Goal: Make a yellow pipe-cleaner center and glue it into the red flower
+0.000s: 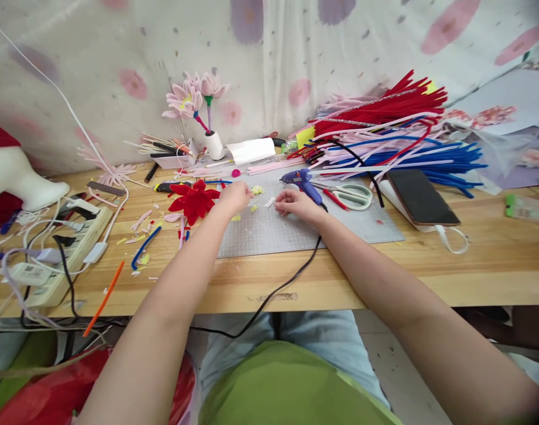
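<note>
My left hand [236,197] is closed in a pinch over the grey cutting mat [255,239], with a small yellow fringed piece [257,190] at its fingertips. Most of the grip is hidden by the hand itself. A red fuzzy flower [193,202] lies just left of that hand. My right hand [297,204] rests low on the mat, fingers loosely bent and a little apart. Beside its fingertips is a tiny white strip [270,202]; whether they touch it I cannot tell. Directly behind the right hand lies a blue glue gun [305,184], its black cord running toward me.
Scissors [355,196] and a phone [422,198] lie to the right. Bundles of red pipe cleaners [379,115] and blue ones [446,162] fill the back right. Pink flowers stand in a white vase [214,146]. A power strip [69,257] with cables occupies the left.
</note>
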A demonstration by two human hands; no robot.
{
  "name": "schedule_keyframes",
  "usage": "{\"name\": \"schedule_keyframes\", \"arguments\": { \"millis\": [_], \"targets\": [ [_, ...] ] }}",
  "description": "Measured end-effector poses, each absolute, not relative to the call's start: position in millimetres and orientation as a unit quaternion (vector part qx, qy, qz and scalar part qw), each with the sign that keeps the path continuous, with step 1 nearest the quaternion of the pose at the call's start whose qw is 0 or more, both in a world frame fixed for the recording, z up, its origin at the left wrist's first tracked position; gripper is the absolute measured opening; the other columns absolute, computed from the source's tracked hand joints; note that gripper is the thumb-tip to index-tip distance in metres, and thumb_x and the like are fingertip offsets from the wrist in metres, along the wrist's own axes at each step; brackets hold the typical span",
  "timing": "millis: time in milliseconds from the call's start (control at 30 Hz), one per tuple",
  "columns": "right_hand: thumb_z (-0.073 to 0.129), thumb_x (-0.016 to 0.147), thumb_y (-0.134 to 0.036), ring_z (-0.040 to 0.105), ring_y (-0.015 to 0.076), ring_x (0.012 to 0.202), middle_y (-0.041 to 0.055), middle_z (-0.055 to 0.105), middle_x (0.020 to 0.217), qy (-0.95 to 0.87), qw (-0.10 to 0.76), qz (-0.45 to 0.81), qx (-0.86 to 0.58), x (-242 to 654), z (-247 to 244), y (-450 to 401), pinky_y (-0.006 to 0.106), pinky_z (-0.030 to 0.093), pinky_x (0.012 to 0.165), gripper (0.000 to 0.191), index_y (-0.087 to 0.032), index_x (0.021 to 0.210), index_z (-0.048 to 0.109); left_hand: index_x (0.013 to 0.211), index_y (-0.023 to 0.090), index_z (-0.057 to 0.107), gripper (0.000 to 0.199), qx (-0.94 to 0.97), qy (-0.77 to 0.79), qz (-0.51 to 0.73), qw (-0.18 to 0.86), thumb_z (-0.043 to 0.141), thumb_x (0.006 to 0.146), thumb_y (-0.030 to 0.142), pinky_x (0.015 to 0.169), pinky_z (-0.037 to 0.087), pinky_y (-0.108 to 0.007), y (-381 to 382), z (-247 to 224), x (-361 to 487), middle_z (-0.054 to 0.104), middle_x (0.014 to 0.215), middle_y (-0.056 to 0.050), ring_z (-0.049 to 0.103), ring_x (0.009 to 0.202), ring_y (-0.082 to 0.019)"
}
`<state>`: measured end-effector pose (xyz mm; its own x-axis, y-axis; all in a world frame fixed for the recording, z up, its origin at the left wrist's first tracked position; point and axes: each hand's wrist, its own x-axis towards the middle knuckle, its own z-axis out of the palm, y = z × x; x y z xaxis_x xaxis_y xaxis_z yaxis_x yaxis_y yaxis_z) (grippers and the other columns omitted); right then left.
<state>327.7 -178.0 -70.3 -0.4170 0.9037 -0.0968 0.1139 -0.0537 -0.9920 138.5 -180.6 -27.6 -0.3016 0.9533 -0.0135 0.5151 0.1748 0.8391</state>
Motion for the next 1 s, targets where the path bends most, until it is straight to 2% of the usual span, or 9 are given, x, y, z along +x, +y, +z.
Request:
{"name": "schedule_keyframes", "arguments": {
  "millis": [100,200,367,500,567,667,800,1000],
  "targets": [
    [0.069,0.066,-0.015,0.056,0.0082,0.051,-0.0021,0.058,0.055,-0.600,0.335,0.595,-0.417,327,-71,-178,0.020,0.046,0.051,0.017,-0.016,0.069,0.052,0.034,0.019,0.046,0.037,0.575,0.722,0.323,0.209,0.080,0.036,0.003,0.054,0.036,-0.019,-164,-28,146,0.040,0.038,0.002,0.053,0.056,-0.016],
    [0.068,0.067,-0.013,0.055,0.0073,0.050,-0.0028,0.057,0.054,-0.600,0.334,0.595,-0.418,327,-70,-177,0.019,0.046,0.050,0.017,-0.016,0.069,0.052,0.031,0.021,0.041,0.042,0.607,0.721,0.291,0.167,0.081,0.036,0.008,0.057,0.039,-0.021,-155,-32,151,0.037,0.036,0.003,0.053,0.052,-0.016],
    [0.066,0.068,-0.011,0.054,0.0072,0.049,-0.0032,0.057,0.053,-0.603,0.332,0.594,-0.417,327,-71,-177,0.019,0.045,0.050,0.015,-0.016,0.069,0.052,0.033,0.019,0.048,0.035,0.575,0.748,0.267,0.195,0.079,0.039,0.002,0.070,0.041,-0.026,-156,-24,151,0.037,0.036,0.001,0.057,0.063,-0.020],
    [0.065,0.068,-0.009,0.055,0.0075,0.049,-0.0033,0.057,0.052,-0.606,0.330,0.588,-0.422,326,-71,-176,0.019,0.046,0.050,0.014,-0.016,0.068,0.052,0.036,0.018,0.053,0.030,0.556,0.746,0.291,0.222,0.078,0.041,0.004,0.074,0.041,-0.026,-162,-15,149,0.042,0.040,0.000,0.057,0.067,-0.020],
    [0.064,0.069,-0.008,0.054,0.0073,0.049,-0.0034,0.057,0.052,-0.608,0.329,0.585,-0.424,326,-72,-176,0.019,0.046,0.050,0.014,-0.016,0.068,0.052,0.041,0.018,0.056,0.023,0.578,0.749,0.250,0.207,0.077,0.047,0.010,0.075,0.042,-0.027,-164,-13,148,0.048,0.045,-0.001,0.057,0.068,-0.019],
    [0.063,0.069,-0.008,0.055,0.0073,0.049,-0.0034,0.057,0.052,-0.604,0.328,0.587,-0.429,326,-71,-177,0.019,0.046,0.050,0.013,-0.015,0.068,0.052,0.060,0.018,0.065,0.005,0.629,0.749,0.147,0.148,0.068,0.062,0.020,0.076,0.043,-0.028,-169,-11,148,0.061,0.064,-0.005,0.059,0.075,-0.019],
    [0.062,0.069,-0.009,0.054,0.0073,0.050,-0.0032,0.057,0.054,-0.600,0.332,0.585,-0.434,326,-70,-178,0.019,0.045,0.050,0.012,-0.015,0.069,0.052,0.079,0.019,0.068,0.019,0.653,0.751,0.050,0.090,0.053,0.075,0.028,0.075,0.044,-0.030,-179,-11,143,0.068,0.088,-0.008,0.061,0.085,-0.021],
    [0.055,0.075,-0.020,0.042,0.0052,0.043,-0.0049,0.050,0.051,-0.633,0.335,0.530,-0.454,325,-74,-177,0.019,0.033,0.044,0.009,-0.015,0.068,0.054,0.086,0.021,0.067,0.028,0.649,0.758,-0.010,0.057,0.049,0.078,0.041,0.073,0.045,-0.031,-201,-17,121,0.068,0.098,-0.008,0.061,0.092,-0.024]
  ]
}}
